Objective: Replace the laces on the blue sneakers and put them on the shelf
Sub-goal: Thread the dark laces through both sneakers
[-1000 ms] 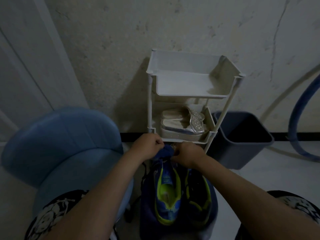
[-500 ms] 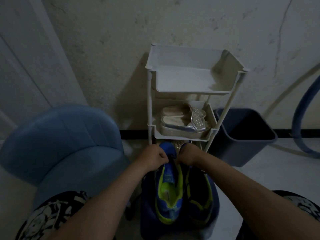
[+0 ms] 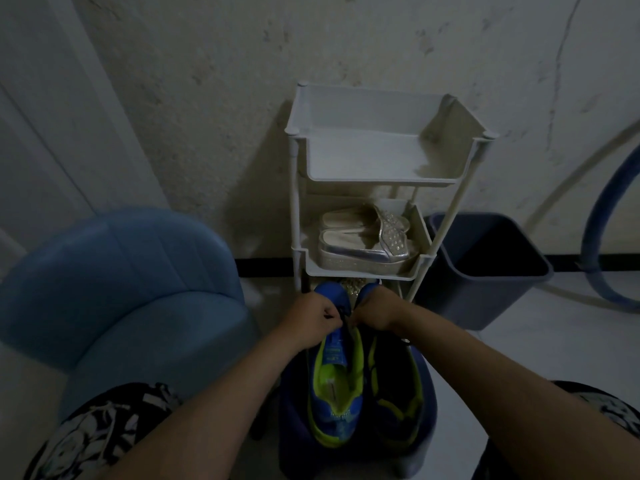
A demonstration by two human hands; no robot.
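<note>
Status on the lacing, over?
Lacing: left hand and right hand pinch lace at blue sneaker toe. Pair not yet on shelf. Middle tier holds silver sandals.

the blue sneakers (image 3: 334,386) are matt knit cloth with a lime lining, and the dark lace (image 3: 343,318) is a dull cord. the shelf (image 3: 381,168) is matt white plastic. the sandals (image 3: 360,245) shine silver, with glittery studs. the wall (image 3: 225,98) is rough, blotched plaster, the chair (image 3: 121,271) soft blue cloth, and the bin (image 3: 460,299) smooth dark plastic.
</note>
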